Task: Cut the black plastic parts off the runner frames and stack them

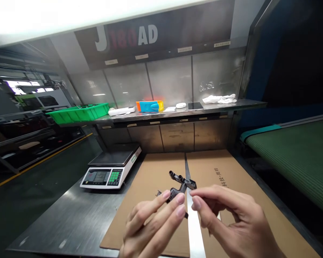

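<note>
A black molded plastic part (183,187) with short tube-like ends is held up over the cardboard. My left hand (153,224) grips it from below, fingers lying along its near side and the thumb hidden. Close to the part's right end is my right hand (228,218), thumb and index finger brought together in a pinch. Whatever sits between those fingertips, if anything, is too small to make out. Beneath both hands lies a flat brown cardboard sheet (161,168) with a pale strip (194,224) down its middle gap.
A weighing scale (110,168) stands left on the metal bench (78,218). The shelf behind holds a green bin (82,114), a blue and orange tape dispenser-like object (150,106), a dark flat device (195,106) and white gloves or cloth (220,99). A green conveyor belt (293,150) runs at right.
</note>
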Motion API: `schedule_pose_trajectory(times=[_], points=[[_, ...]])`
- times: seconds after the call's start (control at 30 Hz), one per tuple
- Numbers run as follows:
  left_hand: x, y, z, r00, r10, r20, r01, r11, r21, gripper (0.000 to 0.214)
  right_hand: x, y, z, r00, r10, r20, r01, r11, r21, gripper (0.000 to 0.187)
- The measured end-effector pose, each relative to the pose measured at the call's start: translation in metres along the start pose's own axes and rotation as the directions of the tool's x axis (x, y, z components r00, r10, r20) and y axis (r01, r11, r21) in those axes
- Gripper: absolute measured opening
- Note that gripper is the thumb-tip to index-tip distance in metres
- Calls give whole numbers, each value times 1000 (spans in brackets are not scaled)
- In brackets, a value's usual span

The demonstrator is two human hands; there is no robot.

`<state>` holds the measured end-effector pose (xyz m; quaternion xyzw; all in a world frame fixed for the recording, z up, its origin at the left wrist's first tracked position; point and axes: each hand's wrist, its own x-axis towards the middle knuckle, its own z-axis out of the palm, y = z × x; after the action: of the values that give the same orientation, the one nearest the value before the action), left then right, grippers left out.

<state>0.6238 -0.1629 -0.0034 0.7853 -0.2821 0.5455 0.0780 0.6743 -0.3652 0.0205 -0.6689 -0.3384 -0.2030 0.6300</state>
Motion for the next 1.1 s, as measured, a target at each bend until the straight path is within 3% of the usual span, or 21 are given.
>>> schedule_pose_trajectory(times=[0.13,0.33,0.6,0.73,0.87,0.97,1.03,1.1], points=[[3,4,-6,988,122,94,-128,990,65,28,2,1,-2,995,28,92,-30,999,18,14],[8,-2,-6,970,211,119,-219,974,62,27,3,2,-13,976,36,217,-27,999,-43,13],[4,-4,-2,946,289,147,-307,944,122,26,-2,9,-10,983,-43,179,66,990,-126,15],[3,0,-1,952,271,144,-289,949,128,24,-4,9,-9,986,-72,149,97,981,-169,15],[-2,5,2,984,118,132,-122,992,20,30,-12,18,-19,997,-35,71,47,983,-178,10],[-5,6,9,988,-151,-15,143,958,-249,44,-21,42,-29,979,199,44,-188,966,-179,33],[-2,7,12,912,-409,-22,354,814,-460,55,-24,58,-33,921,370,118,-347,920,-181,41],[7,9,13,762,-645,62,550,593,-588,54,-22,66,-34,890,427,162,-403,901,-163,32]])
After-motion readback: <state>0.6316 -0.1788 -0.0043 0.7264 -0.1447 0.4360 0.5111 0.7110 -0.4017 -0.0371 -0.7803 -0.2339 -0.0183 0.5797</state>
